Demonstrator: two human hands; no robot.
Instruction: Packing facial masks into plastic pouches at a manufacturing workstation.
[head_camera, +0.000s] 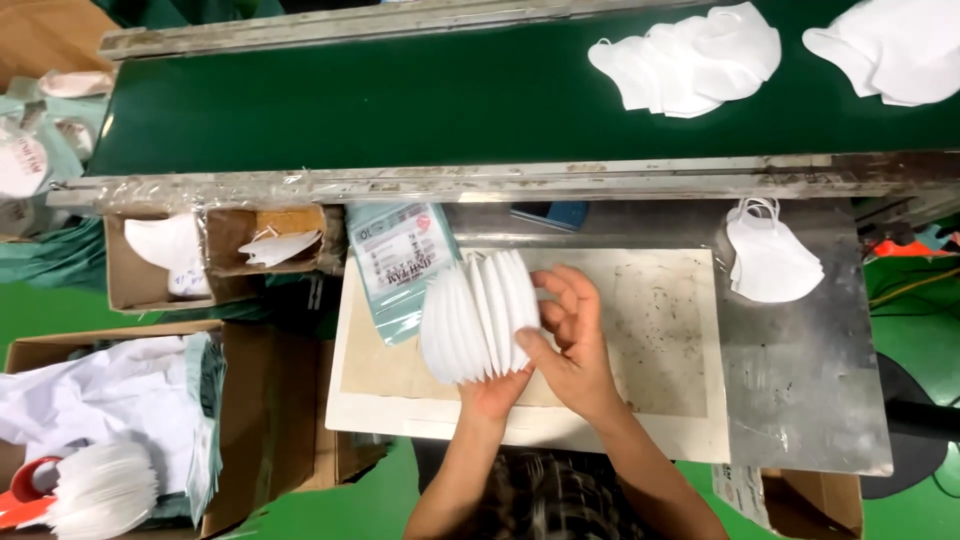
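With the left hand supporting the fanned stack of white masks from below and the right hand closed in a grip on its side above the tabletop, keep edges aligned, pressure even.

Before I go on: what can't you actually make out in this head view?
- Left hand: mostly hidden beneath the fanned stack of white masks; its grip is unclear.
- Mask count in that stack: edges overlap too tightly.
- Right hand: fingertips tucked behind the stack.
- Pouch: lower part covered by the masks.
- Masks on belt: cut off by the frame's top right corner.
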